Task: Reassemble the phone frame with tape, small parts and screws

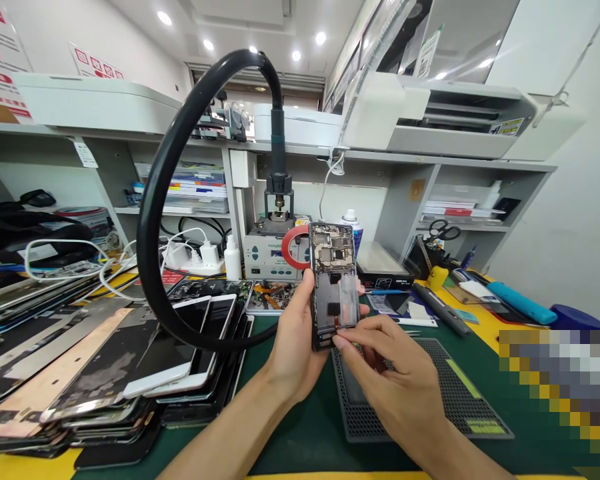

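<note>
My left hand (294, 337) is wrapped round an opened phone (325, 293), held nearly upright with its inside facing me. Bare circuitry fills the phone's upper part; a dark area lies lower down. A clear plastic strip (349, 301) runs along the right side of that dark area. My right hand (397, 373) has thumb and forefinger pinched at the phone's lower right, at the strip's bottom end. Whatever sits between those fingertips is too small to make out. Below the phone, a dark perforated mat (460, 383) lies on the green work surface (300, 433).
Stacks of phone screens and frames (105, 373) crowd the left. A thick black hose (147, 220) loops up from a grey machine (265, 250). Behind the phone show a red tape ring (289, 248) and a spray can (351, 219). Tools, including scissors (444, 230), lie at right.
</note>
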The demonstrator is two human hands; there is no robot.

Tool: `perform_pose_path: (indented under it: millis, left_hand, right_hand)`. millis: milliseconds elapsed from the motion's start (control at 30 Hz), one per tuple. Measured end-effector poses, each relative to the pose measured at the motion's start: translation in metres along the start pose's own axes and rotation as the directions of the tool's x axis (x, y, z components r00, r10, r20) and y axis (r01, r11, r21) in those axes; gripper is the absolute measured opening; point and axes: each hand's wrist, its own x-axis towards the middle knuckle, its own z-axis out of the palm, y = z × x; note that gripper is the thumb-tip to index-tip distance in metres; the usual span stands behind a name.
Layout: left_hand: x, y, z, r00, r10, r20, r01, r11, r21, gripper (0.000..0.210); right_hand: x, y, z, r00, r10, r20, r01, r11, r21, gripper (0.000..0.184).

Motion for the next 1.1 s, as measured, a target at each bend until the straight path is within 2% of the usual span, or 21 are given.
perform_pose_path:
  millis: [167, 233, 267, 367, 500, 567, 667, 733, 800, 833, 933, 1033, 1100]
  left_hand:
    - [0.004, -0.001, 0.000, 0.999, -0.049, 0.018, 0.050, 0.999, -0.018, 0.060]
    - [0.005, -0.003, -0.002, 0.998, -0.058, 0.027, 0.059, 0.998, -0.030, 0.060]
    - [0.006, -0.004, -0.003, 0.998, -0.061, 0.022, 0.061, 0.998, -0.033, 0.060]
    - [0.007, -0.006, -0.005, 0.999, -0.029, -0.019, 0.029, 1.000, -0.010, 0.057]
    - [0.004, -0.006, -0.001, 0.998, 0.067, -0.020, -0.066, 0.997, 0.043, 0.057]
    - [0.002, -0.005, 0.001, 0.995, 0.098, 0.007, -0.098, 0.992, 0.073, 0.058]
    - [0.000, -0.007, -0.001, 0.998, 0.044, 0.050, -0.052, 0.985, 0.163, 0.063]
    - [0.001, -0.006, -0.003, 0.997, -0.027, 0.067, 0.011, 0.971, 0.237, 0.068]
    - [0.002, -0.002, -0.004, 0.997, -0.015, 0.077, -0.010, 0.950, 0.313, 0.067]
    - [0.002, 0.002, -0.005, 0.996, 0.032, 0.086, -0.061, 0.931, 0.361, 0.061]
    - [0.001, 0.019, -0.006, 0.971, 0.168, 0.170, -0.236, 0.786, 0.572, 0.032]
    - [-0.002, 0.034, -0.008, 0.967, 0.057, 0.249, -0.231, 0.613, 0.756, 0.015]
    - [-0.004, 0.039, -0.009, 0.965, -0.034, 0.260, -0.197, 0.560, 0.805, 0.016]
  right_hand:
    - [0.000, 0.001, -0.001, 1.000, 0.027, -0.006, -0.027, 1.000, -0.007, 0.009]
    - [0.001, 0.002, -0.001, 0.993, 0.115, -0.014, -0.116, 0.993, -0.012, 0.004]
    - [0.002, 0.002, -0.002, 0.982, 0.187, -0.021, -0.187, 0.982, -0.014, 0.008]
    - [0.007, 0.004, -0.003, 0.909, 0.416, -0.025, -0.417, 0.909, -0.026, 0.031]
    - [0.015, 0.005, -0.007, 0.834, 0.552, -0.020, -0.550, 0.833, 0.058, 0.045]
    - [0.019, 0.004, -0.010, 0.810, 0.573, 0.122, -0.586, 0.788, 0.187, 0.049]
    - [0.022, 0.003, -0.014, 0.751, 0.494, 0.439, -0.655, 0.643, 0.397, 0.035]
    - [0.023, 0.003, -0.016, 0.727, 0.449, 0.520, -0.684, 0.539, 0.491, 0.032]
    - [0.023, 0.003, -0.018, 0.734, 0.447, 0.512, -0.679, 0.481, 0.554, 0.033]
    - [0.024, 0.004, -0.019, 0.744, 0.451, 0.493, -0.668, 0.472, 0.575, 0.034]
    - [0.025, 0.008, -0.024, 0.794, 0.453, 0.405, -0.604, 0.523, 0.601, 0.035]
    - [0.028, 0.009, -0.031, 0.833, 0.433, 0.344, -0.552, 0.605, 0.574, 0.032]
    - [0.029, 0.007, -0.034, 0.845, 0.418, 0.335, -0.535, 0.635, 0.557, 0.027]
